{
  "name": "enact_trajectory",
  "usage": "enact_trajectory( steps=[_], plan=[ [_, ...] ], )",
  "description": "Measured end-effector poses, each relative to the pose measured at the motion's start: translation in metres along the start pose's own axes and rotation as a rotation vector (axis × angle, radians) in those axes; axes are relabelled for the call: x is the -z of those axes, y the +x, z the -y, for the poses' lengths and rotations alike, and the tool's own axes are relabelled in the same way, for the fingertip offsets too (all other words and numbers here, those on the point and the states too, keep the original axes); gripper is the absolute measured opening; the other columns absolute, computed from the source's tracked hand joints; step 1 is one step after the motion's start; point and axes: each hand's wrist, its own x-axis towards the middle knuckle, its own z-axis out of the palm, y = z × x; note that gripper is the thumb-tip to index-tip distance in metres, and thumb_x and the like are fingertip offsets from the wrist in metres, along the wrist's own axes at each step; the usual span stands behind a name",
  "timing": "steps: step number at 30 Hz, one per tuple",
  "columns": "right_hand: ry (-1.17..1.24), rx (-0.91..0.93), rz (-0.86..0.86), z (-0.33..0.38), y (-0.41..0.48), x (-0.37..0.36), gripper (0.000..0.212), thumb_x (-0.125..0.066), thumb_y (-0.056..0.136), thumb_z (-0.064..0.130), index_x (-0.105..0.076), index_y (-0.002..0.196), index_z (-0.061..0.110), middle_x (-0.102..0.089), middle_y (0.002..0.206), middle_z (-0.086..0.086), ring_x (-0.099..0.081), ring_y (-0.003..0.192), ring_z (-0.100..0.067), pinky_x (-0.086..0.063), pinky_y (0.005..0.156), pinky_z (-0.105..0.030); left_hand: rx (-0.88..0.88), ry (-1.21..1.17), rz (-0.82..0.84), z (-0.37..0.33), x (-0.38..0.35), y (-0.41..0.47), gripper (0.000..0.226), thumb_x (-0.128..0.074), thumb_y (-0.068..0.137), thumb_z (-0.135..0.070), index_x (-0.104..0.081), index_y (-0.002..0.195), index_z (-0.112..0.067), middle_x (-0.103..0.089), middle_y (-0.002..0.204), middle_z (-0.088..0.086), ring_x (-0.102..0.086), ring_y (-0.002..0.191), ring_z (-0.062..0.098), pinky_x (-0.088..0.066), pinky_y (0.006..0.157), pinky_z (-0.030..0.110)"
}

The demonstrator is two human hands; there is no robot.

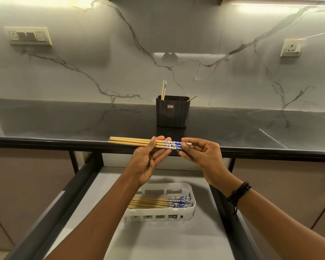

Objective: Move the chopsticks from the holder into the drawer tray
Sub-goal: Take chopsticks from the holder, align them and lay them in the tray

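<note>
hands [146, 162] [201, 156] pinch chopsticks [135, 142] level | above tray [193, 204] — holder [173, 115] behind

1. The holder [173, 111], standing on the bench [64, 121], carries a small red-and-white label [170, 106] on its front, near the top rim. The characters on it are too small to read.
2. No other text, number or sign is legible.

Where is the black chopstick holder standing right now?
In the head view, the black holder stands at the centre of the dark counter, near the marble wall, just beyond the held chopsticks.
</note>
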Motion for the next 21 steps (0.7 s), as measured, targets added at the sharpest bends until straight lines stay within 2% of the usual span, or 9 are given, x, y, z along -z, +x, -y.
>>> enact_trajectory(
  steps=[5, 11, 15, 18, 21],
  plan=[
    [0.094, -0.108, -0.013, 0.006, 0.002, 0.01, 0.024, -0.068, 0.083, 0.007, -0.07, 0.106, 0.002, -0.074, 0.102, -0.02, -0.074, 0.09, -0.026, -0.061, 0.075, -0.025, -0.034, -0.038, -0.063, -0.006, 0.005, 0.002, 0.025, -0.05, 0.099, -0.015, -0.061, 0.116, 0.001, -0.07, 0.111, 0.02, -0.071, 0.099, 0.028, -0.061, 0.077, 0.035],
    [0.34, -0.155, 0.093, 0.01, 0.001, 0.012, 0.032, -0.062, 0.085, 0.021, -0.069, 0.113, 0.008, -0.072, 0.111, -0.02, -0.071, 0.1, -0.026, -0.059, 0.084, -0.03, -0.032, -0.125, -0.068, -0.011, 0.009, 0.003, 0.025, -0.051, 0.098, -0.014, -0.059, 0.117, 0.001, -0.07, 0.113, 0.021, -0.07, 0.101, 0.029, -0.06, 0.079, 0.038],
    [0.457, -0.187, 0.057, 0.009, 0.0, 0.008, 0.024, -0.064, 0.081, 0.021, -0.077, 0.099, 0.014, -0.072, 0.109, -0.022, -0.072, 0.096, -0.027, -0.061, 0.079, -0.03, -0.009, -0.155, -0.033, -0.01, 0.01, 0.003, 0.023, -0.051, 0.098, -0.014, -0.06, 0.115, 0.0, -0.069, 0.114, 0.021, -0.071, 0.099, 0.029, -0.06, 0.078, 0.037],
    [0.476, -0.204, 0.058, 0.008, 0.0, 0.006, 0.021, -0.065, 0.08, 0.021, -0.08, 0.092, 0.016, -0.072, 0.107, -0.023, -0.072, 0.095, -0.027, -0.061, 0.079, -0.031, 0.001, -0.157, -0.03, -0.009, 0.01, 0.003, 0.02, -0.051, 0.098, -0.013, -0.062, 0.11, -0.001, -0.071, 0.11, 0.021, -0.072, 0.095, 0.028, -0.061, 0.075, 0.036],
    [0.417, -0.18, 0.075, 0.008, 0.0, 0.008, 0.023, -0.064, 0.08, 0.022, -0.078, 0.098, 0.014, -0.072, 0.108, -0.022, -0.072, 0.095, -0.027, -0.059, 0.081, -0.033, -0.006, -0.146, -0.038, -0.009, 0.01, 0.003, 0.018, -0.05, 0.099, -0.013, -0.062, 0.107, -0.001, -0.071, 0.108, 0.021, -0.072, 0.094, 0.028, -0.061, 0.076, 0.036]
  ],
)
